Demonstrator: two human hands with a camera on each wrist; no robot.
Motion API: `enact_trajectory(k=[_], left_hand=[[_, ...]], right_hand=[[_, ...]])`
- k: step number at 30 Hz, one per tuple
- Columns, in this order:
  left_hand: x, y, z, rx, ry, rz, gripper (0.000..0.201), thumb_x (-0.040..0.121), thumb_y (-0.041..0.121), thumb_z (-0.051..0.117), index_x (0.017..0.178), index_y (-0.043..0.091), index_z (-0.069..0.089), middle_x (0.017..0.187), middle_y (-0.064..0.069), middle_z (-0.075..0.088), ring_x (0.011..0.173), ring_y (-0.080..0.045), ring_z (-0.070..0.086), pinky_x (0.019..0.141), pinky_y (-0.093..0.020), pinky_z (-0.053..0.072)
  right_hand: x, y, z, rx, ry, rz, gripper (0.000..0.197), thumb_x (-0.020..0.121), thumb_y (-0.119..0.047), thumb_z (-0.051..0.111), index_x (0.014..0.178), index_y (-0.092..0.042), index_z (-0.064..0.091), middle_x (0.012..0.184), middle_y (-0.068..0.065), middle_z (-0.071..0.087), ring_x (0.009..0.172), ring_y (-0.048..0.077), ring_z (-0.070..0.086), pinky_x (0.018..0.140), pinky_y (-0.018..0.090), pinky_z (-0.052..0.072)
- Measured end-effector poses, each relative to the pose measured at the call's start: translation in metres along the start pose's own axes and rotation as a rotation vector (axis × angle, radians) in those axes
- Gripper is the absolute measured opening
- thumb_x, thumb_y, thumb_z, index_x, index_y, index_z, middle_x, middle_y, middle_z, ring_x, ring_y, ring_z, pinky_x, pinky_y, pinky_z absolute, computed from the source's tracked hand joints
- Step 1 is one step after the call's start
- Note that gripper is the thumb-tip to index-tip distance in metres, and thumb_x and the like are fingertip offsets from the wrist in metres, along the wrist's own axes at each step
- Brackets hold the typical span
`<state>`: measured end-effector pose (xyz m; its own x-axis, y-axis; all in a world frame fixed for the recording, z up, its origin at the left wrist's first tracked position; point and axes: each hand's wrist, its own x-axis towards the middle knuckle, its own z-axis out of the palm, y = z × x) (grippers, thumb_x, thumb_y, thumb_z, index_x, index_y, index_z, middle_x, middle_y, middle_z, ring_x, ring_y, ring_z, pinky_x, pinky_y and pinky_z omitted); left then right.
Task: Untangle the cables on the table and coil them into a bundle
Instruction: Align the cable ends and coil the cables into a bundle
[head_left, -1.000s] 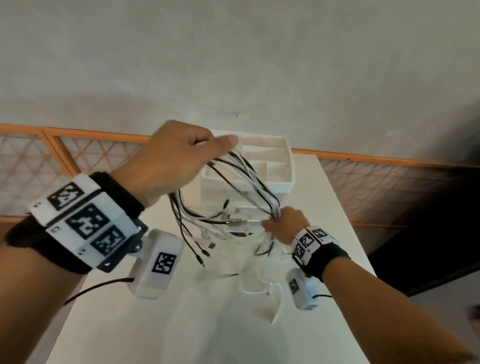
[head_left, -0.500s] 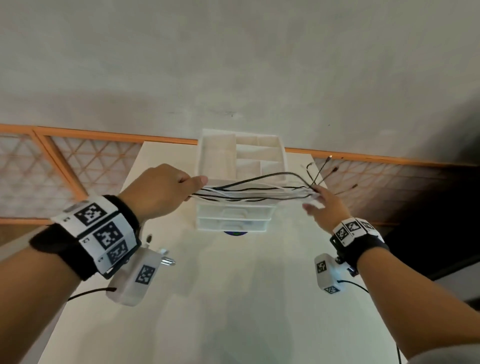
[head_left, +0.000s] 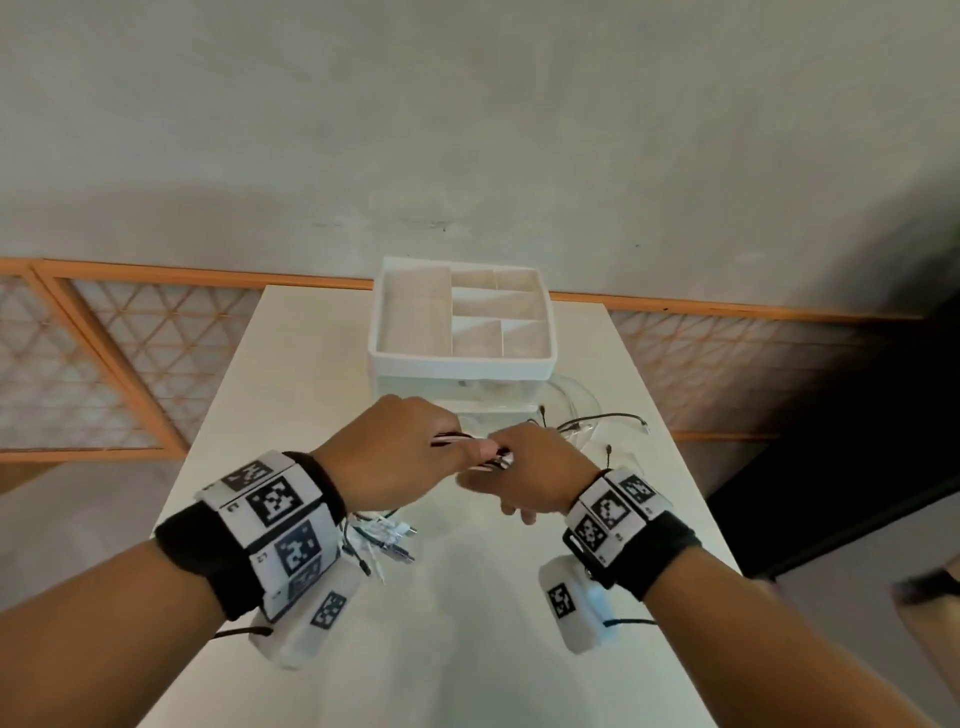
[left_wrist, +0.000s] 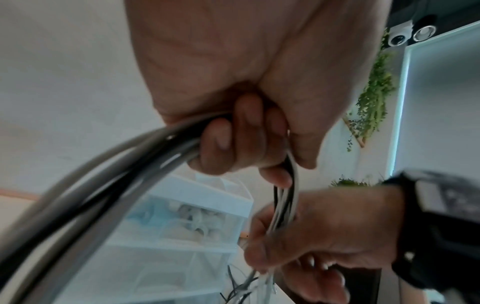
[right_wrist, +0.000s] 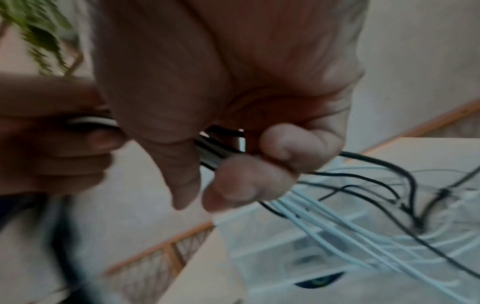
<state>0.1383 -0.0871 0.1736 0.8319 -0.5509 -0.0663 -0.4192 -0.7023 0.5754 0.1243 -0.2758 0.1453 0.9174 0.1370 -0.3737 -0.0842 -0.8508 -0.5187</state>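
A bunch of thin white and black cables (head_left: 470, 451) runs between my two hands above the middle of the white table (head_left: 467, 649). My left hand (head_left: 400, 452) grips the bunch in a fist (left_wrist: 246, 142), with cable ends (head_left: 382, 543) hanging below its wrist. My right hand (head_left: 524, 467) sits right beside it, fingers curled round the same cables (right_wrist: 215, 156). Loose ends (head_left: 597, 423) trail to the right onto the table; in the right wrist view the white and black strands (right_wrist: 350, 216) fan out past my fingers.
A white organiser (head_left: 462, 322) with open top compartments and clear drawers stands at the far middle of the table. An orange lattice railing (head_left: 130, 343) runs behind the table on both sides. A grey wall rises beyond. A green plant (left_wrist: 374, 98) hangs off to the side.
My hands, spread apart half a second ago with the cables stretched between them, have come together over the table's middle. The cable ends dropped from the air at the right onto the table.
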Motion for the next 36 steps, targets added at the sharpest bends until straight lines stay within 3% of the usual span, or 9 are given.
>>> enact_trajectory(k=[7, 13, 16, 20, 23, 26, 29, 33, 36], left_hand=[[-0.025, -0.061, 0.023, -0.024, -0.264, -0.203, 0.052, 0.079, 0.071, 0.057, 0.07, 0.021, 0.051, 0.055, 0.007, 0.051, 0.04, 0.002, 0.048, 0.049, -0.013, 0.036], [-0.04, -0.104, 0.051, -0.366, -0.107, -0.358, 0.092, 0.049, 0.103, 0.035, 0.069, 0.015, 0.057, 0.045, 0.007, 0.041, 0.045, -0.014, 0.04, 0.056, -0.026, 0.042], [-0.03, -0.107, 0.044, -0.407, -0.001, -0.375, 0.091, 0.063, 0.097, 0.024, 0.073, 0.014, 0.06, 0.052, 0.005, 0.038, 0.054, -0.017, 0.038, 0.063, -0.03, 0.04], [0.0, -0.09, 0.016, -0.245, 0.156, -0.318, 0.069, 0.084, 0.08, 0.028, 0.08, 0.019, 0.06, 0.061, -0.001, 0.051, 0.053, -0.02, 0.049, 0.056, -0.031, 0.043], [0.014, -0.083, -0.006, -0.106, 0.246, -0.23, 0.063, 0.09, 0.074, 0.026, 0.079, 0.021, 0.059, 0.06, 0.0, 0.053, 0.05, -0.014, 0.049, 0.055, -0.028, 0.038], [0.019, -0.085, -0.016, -0.074, 0.217, -0.175, 0.054, 0.082, 0.08, 0.04, 0.078, 0.029, 0.057, 0.059, 0.008, 0.058, 0.059, -0.005, 0.054, 0.058, -0.024, 0.037], [0.016, -0.093, -0.002, -0.009, 0.088, -0.191, 0.032, 0.08, 0.063, 0.064, 0.08, 0.032, 0.056, 0.054, 0.012, 0.057, 0.053, 0.001, 0.052, 0.054, -0.019, 0.033], [0.006, -0.116, 0.036, 0.147, -0.075, -0.248, 0.039, 0.091, 0.061, 0.052, 0.089, 0.023, 0.062, 0.077, 0.005, 0.063, 0.074, -0.019, 0.06, 0.066, -0.03, 0.042], [0.0, -0.121, 0.058, 0.226, -0.196, -0.299, 0.045, 0.094, 0.06, 0.046, 0.098, 0.018, 0.063, 0.096, -0.002, 0.069, 0.087, -0.023, 0.061, 0.075, -0.033, 0.045]], right_hand=[[0.037, 0.084, -0.031, -0.016, 0.294, 0.349, 0.022, 0.092, -0.033, 0.058, 0.079, -0.017, 0.064, 0.075, 0.008, 0.069, 0.068, 0.027, 0.069, 0.061, 0.034, 0.06], [0.079, 0.102, -0.083, 0.375, 0.592, 0.299, 0.03, 0.095, -0.043, 0.055, 0.087, -0.015, 0.059, 0.086, 0.011, 0.069, 0.084, 0.036, 0.07, 0.082, 0.053, 0.059], [0.086, 0.091, -0.111, 0.482, 0.698, 0.205, 0.014, 0.1, -0.025, 0.051, 0.104, -0.014, 0.059, 0.081, 0.009, 0.067, 0.076, 0.03, 0.069, 0.068, 0.041, 0.057], [0.088, 0.074, -0.145, 0.638, 0.839, 0.023, 0.021, 0.101, -0.032, 0.051, 0.085, -0.019, 0.051, 0.07, 0.006, 0.066, 0.05, 0.017, 0.064, 0.045, 0.027, 0.045], [0.082, 0.069, -0.158, 0.777, 0.907, -0.097, 0.02, 0.101, -0.02, 0.049, 0.081, -0.021, 0.053, 0.072, -0.001, 0.065, 0.044, 0.007, 0.061, 0.045, 0.025, 0.04], [0.082, 0.087, -0.145, 0.809, 0.861, -0.098, 0.012, 0.101, -0.013, 0.047, 0.094, -0.014, 0.058, 0.071, 0.002, 0.064, 0.043, 0.008, 0.057, 0.043, 0.022, 0.039], [0.086, 0.127, -0.097, 0.829, 0.688, 0.06, 0.016, 0.103, -0.018, 0.047, 0.102, -0.01, 0.061, 0.078, 0.007, 0.066, 0.048, 0.014, 0.057, 0.043, 0.025, 0.039], [0.08, 0.197, -0.008, 0.643, 0.386, 0.31, 0.029, 0.099, 0.008, 0.032, 0.108, 0.004, 0.06, 0.103, 0.03, 0.068, 0.04, 0.015, 0.065, 0.031, 0.017, 0.032], [0.056, 0.227, 0.029, 0.299, 0.139, 0.45, 0.021, 0.092, -0.002, 0.057, 0.11, -0.013, 0.061, 0.087, 0.012, 0.069, 0.059, 0.027, 0.07, 0.044, 0.023, 0.046]])
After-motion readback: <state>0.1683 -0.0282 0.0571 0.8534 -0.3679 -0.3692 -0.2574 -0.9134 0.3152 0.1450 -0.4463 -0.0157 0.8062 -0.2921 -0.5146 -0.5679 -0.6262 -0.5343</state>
